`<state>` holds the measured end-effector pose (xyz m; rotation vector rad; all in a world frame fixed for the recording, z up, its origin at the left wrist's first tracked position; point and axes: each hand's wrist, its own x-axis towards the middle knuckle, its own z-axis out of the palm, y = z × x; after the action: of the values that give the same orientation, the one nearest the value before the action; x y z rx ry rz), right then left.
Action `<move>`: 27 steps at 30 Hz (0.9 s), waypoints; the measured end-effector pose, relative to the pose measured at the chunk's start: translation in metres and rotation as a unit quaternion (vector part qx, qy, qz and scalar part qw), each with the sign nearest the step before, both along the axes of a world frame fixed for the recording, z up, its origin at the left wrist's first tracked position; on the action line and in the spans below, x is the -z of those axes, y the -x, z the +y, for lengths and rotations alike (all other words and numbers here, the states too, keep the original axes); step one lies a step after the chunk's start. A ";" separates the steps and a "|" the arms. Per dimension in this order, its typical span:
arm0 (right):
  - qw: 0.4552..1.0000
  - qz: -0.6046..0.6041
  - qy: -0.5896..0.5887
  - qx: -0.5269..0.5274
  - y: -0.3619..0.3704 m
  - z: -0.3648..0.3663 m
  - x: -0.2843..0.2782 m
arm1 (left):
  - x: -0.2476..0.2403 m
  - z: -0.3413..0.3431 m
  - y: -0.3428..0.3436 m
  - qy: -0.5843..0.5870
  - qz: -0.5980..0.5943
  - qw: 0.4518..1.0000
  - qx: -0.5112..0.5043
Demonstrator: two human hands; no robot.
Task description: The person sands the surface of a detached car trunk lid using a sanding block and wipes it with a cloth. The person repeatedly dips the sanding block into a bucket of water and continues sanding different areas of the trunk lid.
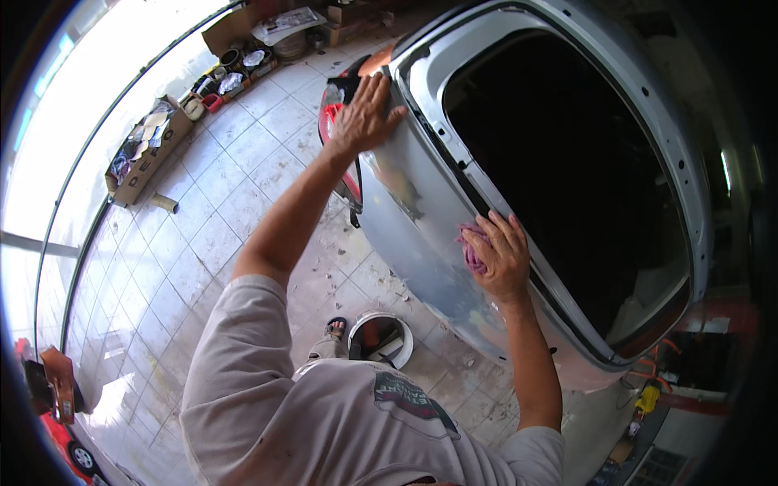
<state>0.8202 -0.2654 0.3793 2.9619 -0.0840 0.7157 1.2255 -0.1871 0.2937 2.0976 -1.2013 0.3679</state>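
Observation:
A grey car body panel (pixel 405 243), dull and patchy as if sanded, lies in front of me with beige and dark spots on it. My left hand (pixel 365 121) rests flat with fingers spread at its far left end, beside a red tail light (pixel 327 121). Against the panel's surface, below the dark window (pixel 559 154), my right hand (pixel 504 263) presses a crumpled purple rag (pixel 472 248). Part of the rag is hidden under the fingers. A black seam (pixel 474 194) runs between the panel and the window frame.
A white bucket (pixel 407 344) with tools inside stands on the tiled floor (pixel 211 211) near my foot (pixel 335 326). Cardboard boxes (pixel 154 158) of supplies line the left wall, with a short tube (pixel 164 202) beside them. Orange cords and a yellow tool (pixel 647 399) lie at lower right.

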 end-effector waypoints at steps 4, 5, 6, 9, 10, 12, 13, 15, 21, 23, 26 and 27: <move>1.000 -0.026 -0.005 -0.013 -0.001 -0.003 0.007 | -0.060 0.004 -0.010 -0.002 -0.134 0.991 0.015; 0.999 -0.024 -0.013 -0.023 -0.007 -0.001 0.003 | -0.054 0.009 -0.002 -0.016 -0.076 0.997 0.018; 0.999 -0.030 -0.020 -0.008 -0.003 -0.002 0.005 | -0.051 0.011 0.035 -0.025 -0.009 0.999 0.035; 0.993 -0.095 -0.065 0.006 -0.023 0.000 -0.004 | -0.017 0.034 0.174 0.054 -0.066 0.995 0.042; 0.990 -0.100 -0.095 0.022 -0.035 0.000 -0.016 | -0.016 0.040 0.223 0.037 -0.027 0.995 0.092; 0.984 -0.110 -0.128 0.047 -0.056 -0.004 -0.035 | -0.033 0.045 0.262 0.047 -0.048 0.983 0.172; 0.983 -0.116 -0.130 0.057 -0.063 -0.005 -0.044 | -0.023 0.044 0.233 0.002 -0.087 0.976 0.201; 0.982 -0.113 -0.135 0.074 -0.065 0.005 -0.062 | -0.030 0.041 0.155 0.070 -0.141 0.971 0.179; 0.968 -0.120 -0.188 0.118 -0.087 0.029 -0.054 | -0.020 0.032 0.242 0.122 -0.130 0.976 0.123; 0.966 -0.114 -0.197 0.122 -0.079 0.029 -0.047 | -0.012 0.035 0.286 0.135 -0.152 0.961 0.189; 0.961 -0.126 -0.205 0.133 -0.020 0.032 -0.052 | -0.007 0.040 0.246 -0.046 -0.093 0.969 0.223; 0.957 -0.133 -0.216 0.138 0.013 0.033 -0.052 | -0.033 0.033 0.230 0.029 -0.126 0.964 0.233</move>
<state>0.8074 -0.2323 0.4314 3.1163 -0.7482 1.1773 0.9954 -0.1544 0.3269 1.6809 -1.7611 0.4503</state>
